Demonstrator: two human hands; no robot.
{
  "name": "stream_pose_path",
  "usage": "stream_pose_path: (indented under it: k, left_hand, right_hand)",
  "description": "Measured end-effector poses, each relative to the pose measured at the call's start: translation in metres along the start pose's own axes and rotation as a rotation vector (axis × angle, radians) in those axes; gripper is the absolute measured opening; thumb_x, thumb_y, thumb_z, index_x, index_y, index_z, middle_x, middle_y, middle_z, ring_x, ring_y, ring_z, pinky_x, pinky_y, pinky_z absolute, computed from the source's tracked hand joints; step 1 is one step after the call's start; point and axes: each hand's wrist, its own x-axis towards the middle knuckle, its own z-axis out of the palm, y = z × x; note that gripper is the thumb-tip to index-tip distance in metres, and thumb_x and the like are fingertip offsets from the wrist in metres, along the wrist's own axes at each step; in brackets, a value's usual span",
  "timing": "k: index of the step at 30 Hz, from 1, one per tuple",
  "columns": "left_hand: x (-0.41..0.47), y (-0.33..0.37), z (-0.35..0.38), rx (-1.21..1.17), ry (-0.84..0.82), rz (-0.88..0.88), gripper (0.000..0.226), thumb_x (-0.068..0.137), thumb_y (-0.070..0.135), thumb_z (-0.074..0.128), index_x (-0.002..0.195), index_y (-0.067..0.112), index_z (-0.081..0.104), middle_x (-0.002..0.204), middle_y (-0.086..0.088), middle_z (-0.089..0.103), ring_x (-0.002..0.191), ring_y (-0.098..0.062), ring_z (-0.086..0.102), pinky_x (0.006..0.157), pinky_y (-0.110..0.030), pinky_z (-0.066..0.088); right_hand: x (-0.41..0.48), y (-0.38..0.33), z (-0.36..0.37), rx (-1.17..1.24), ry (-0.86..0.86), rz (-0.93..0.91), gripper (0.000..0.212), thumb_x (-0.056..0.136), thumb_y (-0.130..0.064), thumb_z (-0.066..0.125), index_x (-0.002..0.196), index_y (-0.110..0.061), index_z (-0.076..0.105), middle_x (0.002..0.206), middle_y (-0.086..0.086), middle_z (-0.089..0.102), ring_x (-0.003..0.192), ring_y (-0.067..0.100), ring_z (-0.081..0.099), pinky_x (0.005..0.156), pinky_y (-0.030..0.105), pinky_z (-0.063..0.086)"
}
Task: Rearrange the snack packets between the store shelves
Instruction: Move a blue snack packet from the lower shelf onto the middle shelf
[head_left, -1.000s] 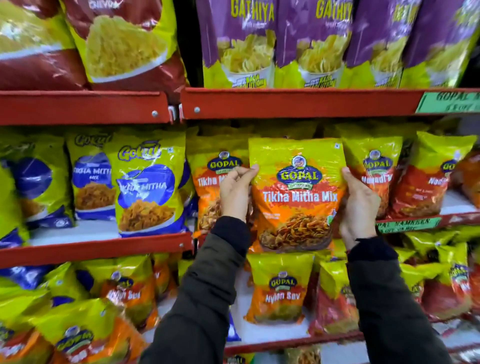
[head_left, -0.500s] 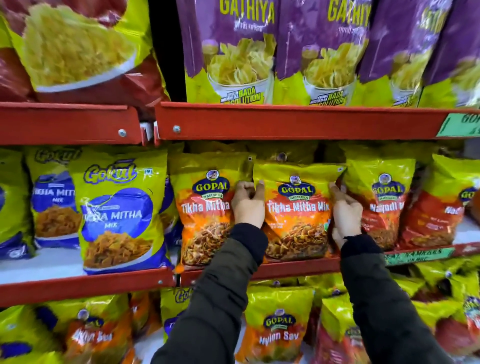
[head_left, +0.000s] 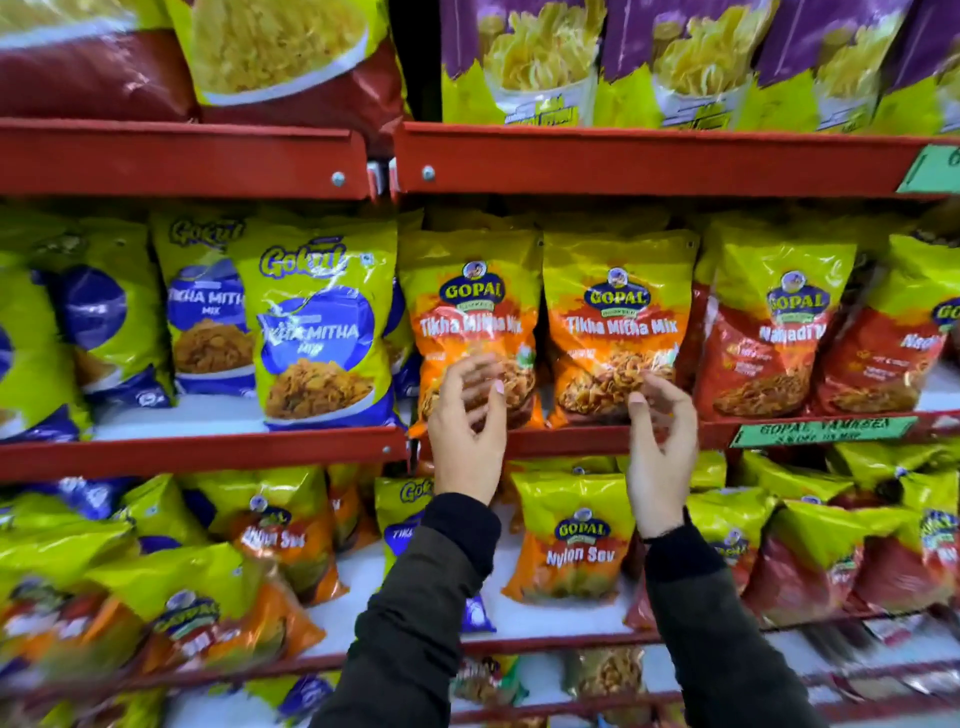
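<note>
Standing upright on the middle red shelf (head_left: 571, 440): two orange-and-yellow Tikha Mitha Mix packets, the left packet (head_left: 470, 317) and the right packet (head_left: 618, 322), side by side and touching or nearly so.

Hands: left hand (head_left: 467, 436) and right hand (head_left: 662, 447), both raised in front of the shelf lip, palms roughly facing each other. Fingers (head_left: 641, 400) loosely curled and spread, grasping nothing; each hand hangs before the lower part of one packet, and actual contact cannot be confirmed.

Neighbours: blue-and-yellow Gokul packets (head_left: 317, 332) on the adjoining shelf bay to the left; red Gopal packets (head_left: 774, 338) just beside the right packet; purple packets (head_left: 540, 57) on the shelf above; a Nylon Sev packet (head_left: 571, 540) on the shelf below.

Risks, as judged:
- Soft, air-filled packets stand on narrow bases near the shelf edge; a brush from a hand could tip one forward over the lip.
- The right packet is pressed against the red row, so a nudge may push that row askew.

Not determinable:
- Packets behind the front row are hidden, so row depth is unknown.
- Lower fronts of both packets are covered by the hands.
- Left and bottom of the view are blurred; the green shelf label (head_left: 826, 430) is only partly legible.
- Top-shelf packets are cut off by the frame.
</note>
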Motion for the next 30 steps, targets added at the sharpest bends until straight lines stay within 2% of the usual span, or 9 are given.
stream_pose_path:
  k: [4, 6, 9, 12, 15, 19, 22, 26, 30]
  left_hand:
    - [-0.033, -0.028, -0.046, 0.157, -0.046, -0.127, 0.018, 0.094, 0.015, 0.059, 0.108, 0.024, 0.063, 0.107, 0.005, 0.071, 0.098, -0.005, 0.067, 0.078, -0.017, 0.054]
    - [-0.045, -0.050, -0.067, 0.224, -0.088, -0.252, 0.015, 0.092, 0.015, 0.062, 0.103, 0.024, 0.065, 0.100, 0.005, 0.073, 0.092, -0.008, 0.067, 0.074, -0.014, 0.052]
    - [-0.058, -0.088, -0.097, 0.350, -0.094, -0.455, 0.015, 0.089, 0.011, 0.062, 0.101, 0.018, 0.069, 0.095, 0.002, 0.073, 0.087, -0.015, 0.068, 0.069, -0.010, 0.047]
    - [-0.066, -0.131, -0.120, 0.410, -0.080, -0.737, 0.018, 0.092, 0.013, 0.060, 0.110, 0.011, 0.065, 0.100, -0.003, 0.067, 0.099, -0.026, 0.065, 0.083, -0.028, 0.050]
    - [-0.062, -0.168, -0.131, 0.360, -0.049, -0.991, 0.029, 0.098, 0.025, 0.051, 0.121, 0.009, 0.058, 0.130, -0.017, 0.060, 0.125, -0.033, 0.055, 0.099, -0.033, 0.042]
    - [-0.050, -0.191, -0.134, 0.197, -0.104, -1.190, 0.055, 0.101, 0.044, 0.039, 0.148, 0.017, 0.035, 0.156, -0.007, 0.034, 0.142, -0.024, 0.036, 0.100, -0.026, 0.032]
    - [-0.042, -0.201, -0.133, 0.058, -0.133, -1.231, 0.054, 0.101, 0.043, 0.037, 0.149, 0.019, 0.030, 0.152, 0.002, 0.034, 0.140, -0.017, 0.034, 0.115, -0.033, 0.024]
    - [-0.040, -0.207, -0.136, 0.089, -0.173, -1.222, 0.058, 0.098, 0.049, 0.041, 0.147, 0.020, 0.035, 0.154, -0.003, 0.037, 0.142, -0.021, 0.034, 0.118, -0.038, 0.025]
    - [-0.058, -0.195, -0.143, 0.061, -0.152, -1.177, 0.052, 0.097, 0.050, 0.042, 0.143, 0.024, 0.040, 0.153, -0.003, 0.040, 0.140, -0.024, 0.038, 0.120, -0.045, 0.026]
  right_hand:
    - [-0.056, 0.013, 0.024, -0.010, -0.211, 0.106, 0.019, 0.100, -0.028, 0.057, 0.116, -0.021, 0.064, 0.120, 0.006, 0.066, 0.103, 0.021, 0.063, 0.087, 0.044, 0.052]
    - [-0.079, 0.024, 0.035, -0.038, -0.338, 0.175, 0.015, 0.099, -0.028, 0.057, 0.111, -0.023, 0.067, 0.113, -0.001, 0.070, 0.104, 0.023, 0.065, 0.086, 0.042, 0.051]
    - [-0.108, 0.053, 0.055, -0.075, -0.555, 0.333, 0.013, 0.099, -0.019, 0.057, 0.101, -0.025, 0.068, 0.101, -0.008, 0.070, 0.089, 0.006, 0.064, 0.081, 0.028, 0.048]
    - [-0.127, 0.093, 0.074, -0.144, -0.686, 0.521, 0.016, 0.100, -0.014, 0.055, 0.097, -0.024, 0.066, 0.104, 0.001, 0.067, 0.085, 0.002, 0.058, 0.074, 0.019, 0.041]
    - [-0.134, 0.138, 0.093, -0.241, -0.696, 0.708, 0.019, 0.100, -0.014, 0.053, 0.114, -0.009, 0.067, 0.127, 0.018, 0.063, 0.109, 0.023, 0.061, 0.082, 0.024, 0.042]
    - [-0.134, 0.161, 0.118, -0.322, -0.677, 0.949, 0.048, 0.104, -0.032, 0.044, 0.145, -0.006, 0.046, 0.152, 0.014, 0.046, 0.143, 0.032, 0.042, 0.113, 0.039, 0.036]
    - [-0.139, 0.161, 0.132, -0.138, -0.608, 1.032, 0.048, 0.107, -0.033, 0.033, 0.151, -0.015, 0.036, 0.155, -0.001, 0.038, 0.148, 0.020, 0.033, 0.120, 0.035, 0.024]
    - [-0.143, 0.161, 0.134, -0.059, -0.589, 1.089, 0.054, 0.105, -0.044, 0.031, 0.155, -0.023, 0.028, 0.164, 0.001, 0.029, 0.153, 0.020, 0.024, 0.123, 0.037, 0.017]
    - [-0.154, 0.155, 0.117, -0.017, -0.616, 1.088, 0.039, 0.102, -0.051, 0.036, 0.137, -0.035, 0.046, 0.151, 0.000, 0.049, 0.142, 0.020, 0.042, 0.125, 0.045, 0.025]
